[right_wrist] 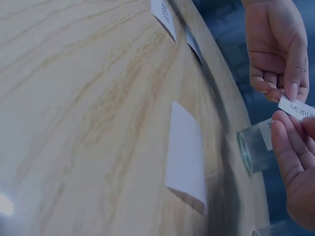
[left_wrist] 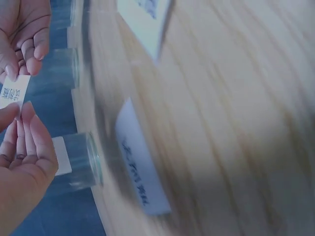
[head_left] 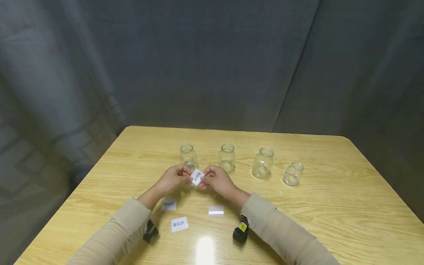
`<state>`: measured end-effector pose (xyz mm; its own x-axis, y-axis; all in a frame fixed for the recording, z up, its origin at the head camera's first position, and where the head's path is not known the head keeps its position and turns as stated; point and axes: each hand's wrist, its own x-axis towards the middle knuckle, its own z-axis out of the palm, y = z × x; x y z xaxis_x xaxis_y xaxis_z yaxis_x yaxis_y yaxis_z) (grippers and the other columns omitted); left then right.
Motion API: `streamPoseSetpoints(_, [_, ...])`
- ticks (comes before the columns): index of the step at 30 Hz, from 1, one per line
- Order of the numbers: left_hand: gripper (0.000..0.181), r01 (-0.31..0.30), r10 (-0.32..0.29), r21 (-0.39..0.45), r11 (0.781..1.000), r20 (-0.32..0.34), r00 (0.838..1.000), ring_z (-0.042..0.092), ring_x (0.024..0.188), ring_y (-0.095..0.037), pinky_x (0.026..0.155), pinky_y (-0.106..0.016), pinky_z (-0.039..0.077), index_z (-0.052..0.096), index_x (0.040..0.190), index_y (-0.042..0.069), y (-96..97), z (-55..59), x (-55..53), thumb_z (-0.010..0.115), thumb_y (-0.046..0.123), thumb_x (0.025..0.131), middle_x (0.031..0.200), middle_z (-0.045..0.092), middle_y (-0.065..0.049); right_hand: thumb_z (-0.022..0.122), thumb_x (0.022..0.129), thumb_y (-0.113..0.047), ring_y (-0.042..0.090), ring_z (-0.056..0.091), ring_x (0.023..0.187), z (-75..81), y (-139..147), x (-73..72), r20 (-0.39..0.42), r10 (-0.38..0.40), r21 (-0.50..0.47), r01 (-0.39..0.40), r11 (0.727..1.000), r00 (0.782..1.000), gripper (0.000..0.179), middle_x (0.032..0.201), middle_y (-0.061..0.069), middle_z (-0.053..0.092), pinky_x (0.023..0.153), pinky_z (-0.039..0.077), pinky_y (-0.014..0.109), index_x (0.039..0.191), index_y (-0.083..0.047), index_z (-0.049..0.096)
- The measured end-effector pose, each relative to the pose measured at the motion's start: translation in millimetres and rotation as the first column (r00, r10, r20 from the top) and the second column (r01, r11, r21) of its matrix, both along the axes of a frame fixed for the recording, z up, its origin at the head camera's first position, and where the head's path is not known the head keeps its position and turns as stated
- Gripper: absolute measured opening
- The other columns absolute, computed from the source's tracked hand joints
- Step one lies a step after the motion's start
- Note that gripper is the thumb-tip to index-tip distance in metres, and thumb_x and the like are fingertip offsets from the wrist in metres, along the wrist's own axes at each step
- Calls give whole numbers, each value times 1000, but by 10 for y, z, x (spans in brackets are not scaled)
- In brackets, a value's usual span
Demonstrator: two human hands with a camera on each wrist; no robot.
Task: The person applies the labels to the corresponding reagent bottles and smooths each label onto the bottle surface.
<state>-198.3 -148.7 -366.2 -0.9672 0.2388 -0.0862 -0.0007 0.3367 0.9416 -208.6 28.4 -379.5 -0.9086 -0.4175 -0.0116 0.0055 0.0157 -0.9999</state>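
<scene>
A small white paper label (head_left: pixel 197 177) with handwritten black characters is held up between both hands, tilted. My left hand (head_left: pixel 173 179) pinches its left edge between thumb and fingers. On its right side, the thumb and fingers of my right hand (head_left: pixel 219 181) pinch it too. Both hands also show in the left wrist view, gripping the label (left_wrist: pixel 15 91) from opposite ends. Just behind them stands the leftmost clear glass jar (head_left: pixel 187 151), upright, with a white label (right_wrist: pixel 266 133) on its side. The hands partly hide its lower part in the head view.
To the right stand two similar glass jars (head_left: pixel 226 158) (head_left: pixel 262 163) and a smaller jar (head_left: pixel 293 173). Two written labels (head_left: pixel 169 204) (head_left: pixel 179 224) lie on the wooden table (head_left: pixel 331 206), beside a blank, slightly curled slip (right_wrist: pixel 186 155). Grey curtains (head_left: pixel 205 66) hang behind.
</scene>
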Motion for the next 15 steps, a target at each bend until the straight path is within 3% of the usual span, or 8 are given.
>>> streamPoseSetpoints(4, [16, 40, -40, 22, 999, -37, 999, 53, 73, -17, 74, -38, 47, 53, 93, -6, 46, 36, 11, 56, -1, 79, 79, 54, -9, 52, 79, 9, 32, 60, 70, 30, 73, 3, -19, -9, 5, 9, 1000, 1000, 6, 75, 19, 59, 67, 50, 40, 82, 9, 46])
streamPoseSetpoints(11, [17, 108, -107, 7, 994, -50, 993, 52, 74, -16, 73, -38, 47, 54, 95, -6, 132, 124, 36, 57, 1, 79, 80, 55, -8, 56, 77, 8, 14, 54, 66, 143, 172, 24, -131, -13, 39, 18, 999, 991, 18, 77, 10, 54, 70, 47, 46, 93, 9, 48])
streamPoseSetpoints(15, [17, 114, -115, -15, 993, -61, 992, 52, 75, -17, 73, -36, 47, 55, 94, -3, 197, 125, 15, 57, 2, 79, 81, 55, -7, 55, 76, 10, 11, 52, 65, 183, 232, 21, -157, 5, 52, 3, 999, 988, 23, 76, 9, 51, 68, 48, 44, 97, 10, 46])
